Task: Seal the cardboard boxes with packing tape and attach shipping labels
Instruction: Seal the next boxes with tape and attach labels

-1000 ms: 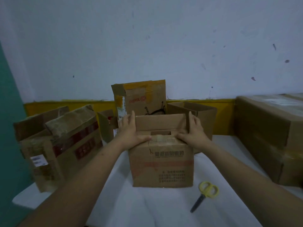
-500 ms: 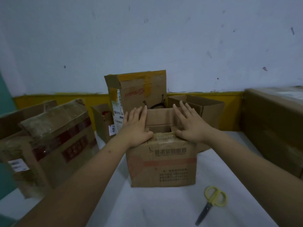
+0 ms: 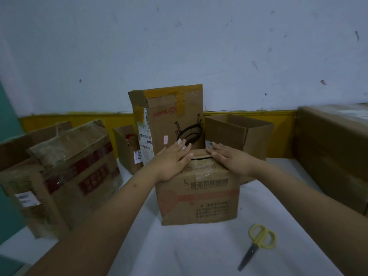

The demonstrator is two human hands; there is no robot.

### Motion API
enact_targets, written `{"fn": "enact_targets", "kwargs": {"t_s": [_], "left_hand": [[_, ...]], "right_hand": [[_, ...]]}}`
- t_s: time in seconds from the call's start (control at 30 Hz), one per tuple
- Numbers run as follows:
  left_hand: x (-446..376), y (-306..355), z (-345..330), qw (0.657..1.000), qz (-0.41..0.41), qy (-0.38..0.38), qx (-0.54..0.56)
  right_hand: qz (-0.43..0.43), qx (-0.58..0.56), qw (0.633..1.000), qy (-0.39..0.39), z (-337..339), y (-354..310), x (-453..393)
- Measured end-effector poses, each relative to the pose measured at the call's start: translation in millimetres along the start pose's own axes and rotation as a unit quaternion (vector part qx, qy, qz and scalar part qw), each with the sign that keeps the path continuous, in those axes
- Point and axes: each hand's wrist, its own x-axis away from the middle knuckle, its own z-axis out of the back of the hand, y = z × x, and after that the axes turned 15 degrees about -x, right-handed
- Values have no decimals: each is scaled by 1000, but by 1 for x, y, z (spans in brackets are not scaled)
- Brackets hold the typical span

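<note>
Two hands lie flat on top of a small cardboard box (image 3: 199,194), fingers straight and spread, gripping nothing. The left hand (image 3: 171,164) presses the left part of the top, its fingertips reaching the far edge. The right hand (image 3: 231,159) presses the right part in the same way. Between them a dark slit shows where the flaps meet, so the top looks nearly closed but not sealed.

The step in hand appears to be folding the flaps down and holding them shut. The next move calls for packing tape along that seam while one palm holds the flaps level; no tape roll or loose label can be made out in this dim view.

The box stands at the middle of a table covered in white cloth (image 3: 179,251). Its board is brown, creased and worn, with printed characters and a faded red band on the front, and old glossy tape on top.

Yellow-handled scissors (image 3: 256,246) lie on the cloth to the near right, apart from the box. Behind stand a tall taped box (image 3: 169,116) with a pan drawing and an open box (image 3: 245,134). A battered box (image 3: 65,172) with red print sits to the left.
</note>
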Motion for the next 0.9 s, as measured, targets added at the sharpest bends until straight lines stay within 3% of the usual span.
{"fn": "enact_targets", "kwargs": {"t_s": [0.07,0.23,0.33,0.43,0.53,0.9], "left_hand": [[-5,-1,1,998,15,-66,-6],[-23,-2,5,988,41,-140,-50],[-15,5,4,993,48,-109,-26],[6,13,9,997,-31,-74,-16],[9,17,12,990,-83,-92,-66],[11,28,3,990,-93,-26,-103]], "right_hand": [[-12,10,1000,-21,2,3,-6],[-88,81,993,-20,-4,-13,-27],[-95,119,988,-7,-8,-16,-33],[-76,133,988,-31,-10,-7,-37],[-78,118,989,-45,-11,0,-41],[-30,131,989,-55,-8,-11,-28]]}}
